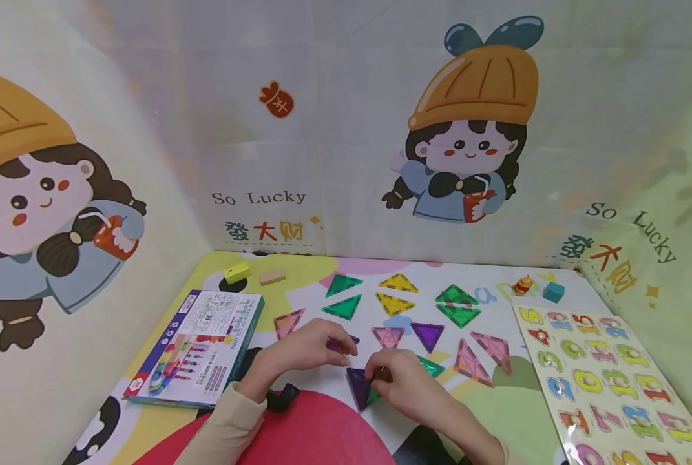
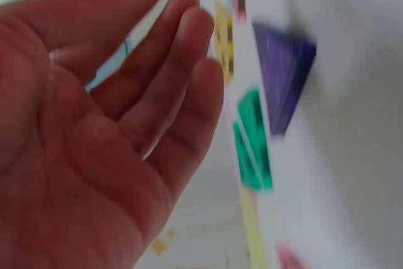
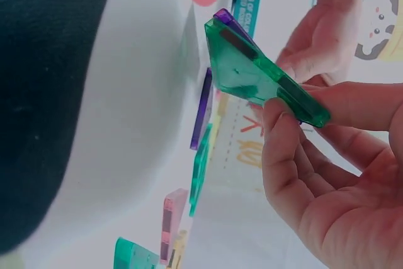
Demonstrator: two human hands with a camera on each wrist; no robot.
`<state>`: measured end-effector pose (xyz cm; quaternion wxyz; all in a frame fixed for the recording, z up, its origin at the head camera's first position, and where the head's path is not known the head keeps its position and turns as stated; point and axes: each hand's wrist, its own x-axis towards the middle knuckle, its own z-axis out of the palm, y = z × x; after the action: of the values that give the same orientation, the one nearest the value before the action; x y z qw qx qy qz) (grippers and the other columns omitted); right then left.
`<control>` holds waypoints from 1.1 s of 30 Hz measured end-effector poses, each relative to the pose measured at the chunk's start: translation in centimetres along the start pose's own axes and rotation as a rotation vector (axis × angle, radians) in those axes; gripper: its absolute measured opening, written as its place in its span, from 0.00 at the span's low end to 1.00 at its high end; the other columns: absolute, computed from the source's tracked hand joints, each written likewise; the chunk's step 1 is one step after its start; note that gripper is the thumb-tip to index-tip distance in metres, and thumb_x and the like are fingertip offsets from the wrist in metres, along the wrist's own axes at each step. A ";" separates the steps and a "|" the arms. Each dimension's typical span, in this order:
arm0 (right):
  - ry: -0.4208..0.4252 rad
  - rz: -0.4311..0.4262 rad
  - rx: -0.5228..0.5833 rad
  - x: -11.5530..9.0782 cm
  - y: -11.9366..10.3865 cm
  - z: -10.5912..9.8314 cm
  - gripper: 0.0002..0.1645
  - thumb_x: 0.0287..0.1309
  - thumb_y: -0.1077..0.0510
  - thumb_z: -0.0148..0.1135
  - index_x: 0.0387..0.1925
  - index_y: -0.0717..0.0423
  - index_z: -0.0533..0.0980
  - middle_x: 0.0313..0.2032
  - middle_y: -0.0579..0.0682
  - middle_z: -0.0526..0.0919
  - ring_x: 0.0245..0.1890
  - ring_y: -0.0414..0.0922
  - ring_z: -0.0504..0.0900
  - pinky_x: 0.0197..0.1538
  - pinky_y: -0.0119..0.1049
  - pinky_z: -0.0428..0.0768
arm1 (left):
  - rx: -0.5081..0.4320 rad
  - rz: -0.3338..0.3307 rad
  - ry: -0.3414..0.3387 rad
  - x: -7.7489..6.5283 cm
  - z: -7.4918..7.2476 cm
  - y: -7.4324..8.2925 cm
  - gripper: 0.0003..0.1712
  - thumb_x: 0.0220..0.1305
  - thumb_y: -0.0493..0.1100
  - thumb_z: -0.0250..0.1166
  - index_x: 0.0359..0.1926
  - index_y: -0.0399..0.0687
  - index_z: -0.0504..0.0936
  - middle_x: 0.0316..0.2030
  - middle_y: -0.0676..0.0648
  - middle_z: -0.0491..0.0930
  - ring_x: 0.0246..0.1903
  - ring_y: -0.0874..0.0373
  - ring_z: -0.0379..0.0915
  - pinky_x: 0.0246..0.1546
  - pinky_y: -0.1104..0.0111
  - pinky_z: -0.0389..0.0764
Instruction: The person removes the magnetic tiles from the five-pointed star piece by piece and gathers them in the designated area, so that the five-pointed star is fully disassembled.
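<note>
My right hand [image 1: 406, 381] pinches a green triangular magnetic tile [image 3: 242, 70] at one corner. Against its back lies a purple triangular tile [image 1: 357, 387], held in the same pinch. Close by on the left, my left hand [image 1: 307, 349] has loosely bent fingers. In the left wrist view its palm shows bare, with nothing between fingers and thumb. Another purple tile [image 1: 351, 340] is partly hidden behind those fingers. Just beyond the hands lie a pink tile [image 1: 387, 336], a purple tile [image 1: 427, 336] and a green tile [image 1: 431, 367].
Farther back are paired green tiles [image 1: 342, 307] and yellow tiles [image 1: 395, 304]. Pink tiles [image 1: 472, 365] lie to the right, beside a number puzzle board [image 1: 604, 368]. A boxed toy [image 1: 206, 349] lies left. Small blocks [image 1: 272, 277] and a figurine [image 1: 523, 285] sit near the back wall.
</note>
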<state>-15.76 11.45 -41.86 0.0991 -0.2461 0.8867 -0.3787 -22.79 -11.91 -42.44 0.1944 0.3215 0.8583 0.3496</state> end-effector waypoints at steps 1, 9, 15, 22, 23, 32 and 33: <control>0.009 -0.004 -0.003 0.0 0.0 -0.1 0.09 0.55 0.68 0.66 0.31 0.51 0.82 0.31 0.42 0.82 0.29 0.32 0.75 0.35 0.26 0.79 | -0.021 0.025 -0.034 0.2 0.4 0.1 0.11 0.62 0.44 0.70 0.46 0.58 0.88 0.41 0.56 0.85 0.39 0.67 0.76 0.43 0.73 0.79; 0.045 0.003 0.016 0.0 0.2 -0.3 0.10 0.56 0.69 0.64 0.32 0.50 0.82 0.31 0.41 0.82 0.30 0.34 0.76 0.35 0.26 0.79 | -0.102 0.068 -0.097 1.0 2.5 0.0 0.12 0.58 0.45 0.74 0.44 0.63 0.87 0.38 0.62 0.84 0.36 0.69 0.79 0.42 0.74 0.81; 0.079 0.012 0.012 0.0 0.3 -0.7 0.09 0.55 0.67 0.66 0.32 0.49 0.82 0.30 0.39 0.81 0.30 0.34 0.76 0.36 0.26 0.79 | -0.120 0.066 -0.099 1.3 3.1 -0.1 0.11 0.57 0.47 0.74 0.42 0.63 0.87 0.34 0.62 0.84 0.32 0.69 0.77 0.39 0.74 0.80; 0.035 0.015 0.013 0.0 0.4 -0.9 0.11 0.52 0.71 0.65 0.32 0.52 0.81 0.25 0.40 0.79 0.26 0.34 0.73 0.30 0.27 0.76 | -0.125 0.054 -0.076 1.5 3.0 -0.2 0.04 0.58 0.43 0.74 0.34 0.59 0.87 0.30 0.60 0.83 0.30 0.68 0.77 0.39 0.74 0.80; 0.022 0.022 0.012 -0.1 0.4 -1.0 0.11 0.52 0.71 0.64 0.32 0.52 0.81 0.25 0.40 0.80 0.26 0.35 0.74 0.30 0.27 0.76 | -0.122 0.049 -0.073 1.5 2.9 -0.2 0.04 0.58 0.44 0.74 0.34 0.59 0.87 0.29 0.60 0.84 0.30 0.68 0.77 0.39 0.74 0.80; -0.067 0.059 -0.038 -0.7 0.6 -3.2 0.10 0.51 0.71 0.63 0.27 0.53 0.80 0.27 0.42 0.80 0.28 0.36 0.75 0.32 0.29 0.75 | -0.090 0.001 -0.014 1.0 2.0 -0.6 0.03 0.57 0.46 0.74 0.31 0.60 0.86 0.25 0.59 0.81 0.27 0.67 0.74 0.34 0.73 0.78; -0.064 0.062 -0.038 -0.8 0.7 -3.6 0.10 0.51 0.71 0.63 0.27 0.53 0.80 0.26 0.42 0.80 0.27 0.36 0.75 0.31 0.29 0.75 | -0.086 -0.005 -0.012 1.1 2.0 -0.7 0.03 0.57 0.46 0.74 0.31 0.60 0.87 0.25 0.59 0.81 0.27 0.66 0.74 0.33 0.73 0.78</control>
<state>-16.65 14.54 -39.87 0.1345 -0.2324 0.8972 -0.3507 -22.70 -10.56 -44.43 0.2143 0.3128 0.8420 0.3837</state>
